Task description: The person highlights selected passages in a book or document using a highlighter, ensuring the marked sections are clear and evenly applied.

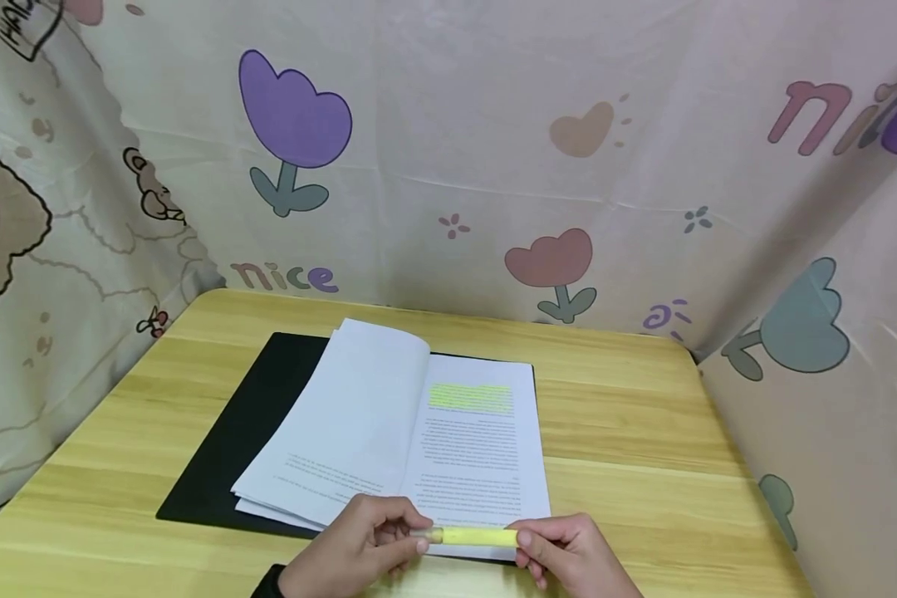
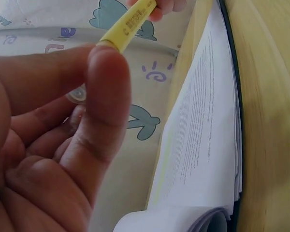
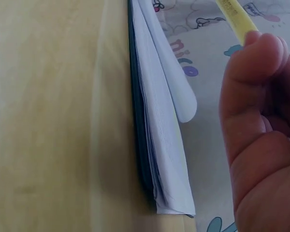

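Note:
A yellow highlighter (image 1: 478,537) lies level between the two hands, above the lower edge of the papers. My left hand (image 1: 362,544) pinches its clear cap end between thumb and index finger. At the yellow barrel's other end, my right hand (image 1: 571,548) grips with thumb and fingers. Small print shows on the barrel (image 2: 130,24) in the left wrist view. Beneath and beyond the hands, a stack of printed pages (image 1: 467,465) lies open, its turned sheets (image 1: 344,407) folded to the left. A block of text near the top of the right page is marked yellow (image 1: 471,397).
The pages rest on a black folder (image 1: 239,448), which sticks out to their left. Both lie on a light wooden table (image 1: 628,448). A patterned curtain (image 1: 433,149) encloses the table at the back and sides. A black band (image 1: 269,581) circles the left wrist.

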`<control>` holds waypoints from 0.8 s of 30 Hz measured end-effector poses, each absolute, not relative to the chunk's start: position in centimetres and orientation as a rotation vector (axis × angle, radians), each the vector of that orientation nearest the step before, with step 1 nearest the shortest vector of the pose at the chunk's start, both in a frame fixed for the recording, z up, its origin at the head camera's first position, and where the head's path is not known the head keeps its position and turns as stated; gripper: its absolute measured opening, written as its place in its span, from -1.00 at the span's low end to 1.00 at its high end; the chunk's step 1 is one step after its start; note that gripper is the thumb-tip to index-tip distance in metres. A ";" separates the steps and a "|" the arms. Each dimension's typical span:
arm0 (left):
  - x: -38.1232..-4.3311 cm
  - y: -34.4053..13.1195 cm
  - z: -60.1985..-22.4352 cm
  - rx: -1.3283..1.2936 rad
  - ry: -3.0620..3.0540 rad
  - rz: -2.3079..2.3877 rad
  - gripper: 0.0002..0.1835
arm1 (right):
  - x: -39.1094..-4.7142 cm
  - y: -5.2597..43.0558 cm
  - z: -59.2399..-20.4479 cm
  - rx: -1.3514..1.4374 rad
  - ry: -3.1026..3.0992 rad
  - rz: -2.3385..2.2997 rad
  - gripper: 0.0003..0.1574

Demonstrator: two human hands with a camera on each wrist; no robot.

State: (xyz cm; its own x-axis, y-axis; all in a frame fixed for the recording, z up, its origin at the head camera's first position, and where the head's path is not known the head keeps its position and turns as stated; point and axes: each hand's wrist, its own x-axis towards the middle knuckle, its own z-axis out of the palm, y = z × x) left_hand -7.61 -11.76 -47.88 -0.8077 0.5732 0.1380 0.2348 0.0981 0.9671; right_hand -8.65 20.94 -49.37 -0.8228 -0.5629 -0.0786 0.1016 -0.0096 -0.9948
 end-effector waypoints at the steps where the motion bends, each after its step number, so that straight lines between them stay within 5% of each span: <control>1: -7.6 -11.8 -47.8 0.801 2.105 1.763 -0.82 | -8.7 20.9 -49.4 -0.476 1.803 -1.882 -0.62; 18: -7.6 -10.7 -49.0 0.857 2.212 1.593 -0.84 | -8.0 21.4 -47.9 -0.446 2.068 -1.731 -0.75; 24: -7.5 -10.4 -49.1 0.875 2.512 1.524 -0.88 | -8.5 20.8 -49.0 -0.657 2.103 -1.529 -0.82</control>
State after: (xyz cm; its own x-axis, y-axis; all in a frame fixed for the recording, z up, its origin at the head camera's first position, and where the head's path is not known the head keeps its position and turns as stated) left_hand -7.53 -10.39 -49.14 -0.8343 0.5051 0.2210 0.4293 0.3437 0.8352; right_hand -8.45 20.81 -49.01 -0.7826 -0.6170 -0.0833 -0.1112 0.2701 -0.9564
